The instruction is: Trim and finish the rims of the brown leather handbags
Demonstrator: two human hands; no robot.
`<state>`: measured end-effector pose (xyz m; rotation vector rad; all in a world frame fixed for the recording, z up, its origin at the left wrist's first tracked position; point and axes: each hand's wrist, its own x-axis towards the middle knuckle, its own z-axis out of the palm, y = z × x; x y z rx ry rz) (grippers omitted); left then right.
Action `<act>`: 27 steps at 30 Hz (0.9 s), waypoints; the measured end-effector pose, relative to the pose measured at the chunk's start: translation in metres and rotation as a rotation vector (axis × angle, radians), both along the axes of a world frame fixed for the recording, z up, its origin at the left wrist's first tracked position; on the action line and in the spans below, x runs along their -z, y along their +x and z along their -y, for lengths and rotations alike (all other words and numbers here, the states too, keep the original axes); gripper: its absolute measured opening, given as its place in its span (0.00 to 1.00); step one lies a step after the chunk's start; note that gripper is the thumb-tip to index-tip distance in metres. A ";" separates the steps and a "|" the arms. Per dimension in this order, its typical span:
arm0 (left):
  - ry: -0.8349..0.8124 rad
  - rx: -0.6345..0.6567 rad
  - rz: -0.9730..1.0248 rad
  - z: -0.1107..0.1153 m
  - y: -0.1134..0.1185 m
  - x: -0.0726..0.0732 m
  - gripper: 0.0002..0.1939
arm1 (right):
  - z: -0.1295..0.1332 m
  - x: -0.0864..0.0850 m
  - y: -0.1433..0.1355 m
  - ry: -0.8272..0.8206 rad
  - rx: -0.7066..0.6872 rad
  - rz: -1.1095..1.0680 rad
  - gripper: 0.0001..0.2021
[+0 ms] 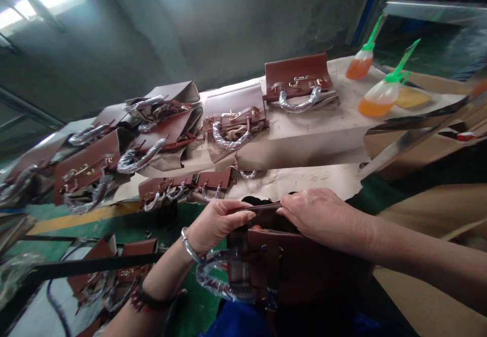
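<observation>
A dark brown handbag (pixel 300 263) rests on my lap, with its opening towards the shelves. Its plastic-wrapped handle (pixel 218 278) hangs off to the left, beside a strap with metal fittings. My left hand (pixel 220 220) pinches the bag's upper edge at the left of the opening, thumb on top. Further right, my right hand (pixel 310 207) is closed over the same edge, fingers curled into the opening. The fingertips of both hands are partly hidden by the bag. A silver bangle circles my left wrist.
Several brown handbags (pixel 234 106) with wrapped handles line a paper-covered shelf (pixel 300 146); more lie on the tier below. Two green-spouted bottles (pixel 378 98) of orange liquid stand at its right end. Another rack with handbags (pixel 139 248) is low on the left. Cardboard (pixel 437 210) is at right.
</observation>
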<state>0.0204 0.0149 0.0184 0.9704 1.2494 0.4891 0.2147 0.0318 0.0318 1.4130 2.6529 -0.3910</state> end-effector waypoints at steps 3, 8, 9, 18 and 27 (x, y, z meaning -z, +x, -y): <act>0.033 -0.014 -0.030 0.002 0.000 0.000 0.13 | 0.000 -0.002 -0.001 -0.004 -0.006 0.011 0.13; 0.067 0.025 -0.101 -0.001 0.003 -0.006 0.14 | -0.001 0.000 -0.002 0.017 -0.013 0.000 0.13; 0.064 0.061 -0.109 -0.002 0.005 -0.008 0.14 | -0.002 0.001 -0.002 0.021 -0.016 -0.003 0.13; 0.037 0.330 -0.148 -0.022 0.013 -0.014 0.14 | -0.002 0.002 0.005 0.015 -0.007 0.016 0.14; 0.156 0.287 -0.265 -0.019 0.011 0.001 0.15 | -0.007 0.008 0.008 0.045 -0.055 -0.002 0.15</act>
